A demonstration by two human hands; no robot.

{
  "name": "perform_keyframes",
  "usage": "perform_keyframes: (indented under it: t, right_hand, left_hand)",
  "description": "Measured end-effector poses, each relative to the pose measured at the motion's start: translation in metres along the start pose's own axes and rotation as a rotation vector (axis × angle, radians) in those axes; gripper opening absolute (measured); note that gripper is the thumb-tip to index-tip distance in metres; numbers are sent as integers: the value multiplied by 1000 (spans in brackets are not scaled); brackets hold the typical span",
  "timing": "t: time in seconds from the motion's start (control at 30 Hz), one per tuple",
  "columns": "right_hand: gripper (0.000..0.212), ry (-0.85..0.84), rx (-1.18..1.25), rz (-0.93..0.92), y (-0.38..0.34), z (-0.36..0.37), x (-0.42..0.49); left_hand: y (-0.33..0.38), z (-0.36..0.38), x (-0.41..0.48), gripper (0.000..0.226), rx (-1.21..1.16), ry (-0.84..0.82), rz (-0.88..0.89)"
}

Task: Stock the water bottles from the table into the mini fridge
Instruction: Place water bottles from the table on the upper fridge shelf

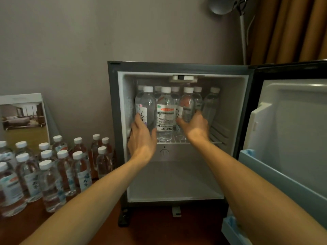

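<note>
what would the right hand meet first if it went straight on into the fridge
The right hand grips a front-row water bottle; pushed on, that would probably bump the back-row bottle right behind it, though depth is unclear.

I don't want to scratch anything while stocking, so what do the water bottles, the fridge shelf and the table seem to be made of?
Water bottles: thin clear plastic, glossy; see-through walls with highlights.
Fridge shelf: likely white-coated metal wire; thin parallel bars.
Table: probably wood or veneer, dark reddish-brown with a soft sheen; grain too dim to confirm.
</note>
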State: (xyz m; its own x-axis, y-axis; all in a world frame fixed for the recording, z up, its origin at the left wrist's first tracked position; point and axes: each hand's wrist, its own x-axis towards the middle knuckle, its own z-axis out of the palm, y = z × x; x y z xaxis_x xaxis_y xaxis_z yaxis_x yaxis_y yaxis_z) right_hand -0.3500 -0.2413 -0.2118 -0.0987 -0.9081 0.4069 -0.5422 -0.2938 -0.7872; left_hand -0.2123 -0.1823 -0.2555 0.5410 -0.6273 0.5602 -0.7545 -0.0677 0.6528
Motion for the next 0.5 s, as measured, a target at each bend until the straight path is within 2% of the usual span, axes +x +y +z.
perform_keyframes:
  t: [0.07,0.27,0.37,0.4,0.5]
  right_hand:
    - [69,-8,-16,8,4,5,-1]
    - [82,54,-93,-74,7,-4,-9]
    - [71,226,-152,-275,6,-6,-23]
    - [64,238,-173,-342,5,-4,-27]
    - [64,79,-301,-367,-4,6,-34]
  left_hand:
    - [1,0,1,79,6,7,-4]
    - [3,-3,2,75,-9,34,-7]
    - [4,-2,0,74,-5,39,-6]
    - [5,-2,0,74,-2,38,-7]
    - [4,-2,1,74,15,26,-8]
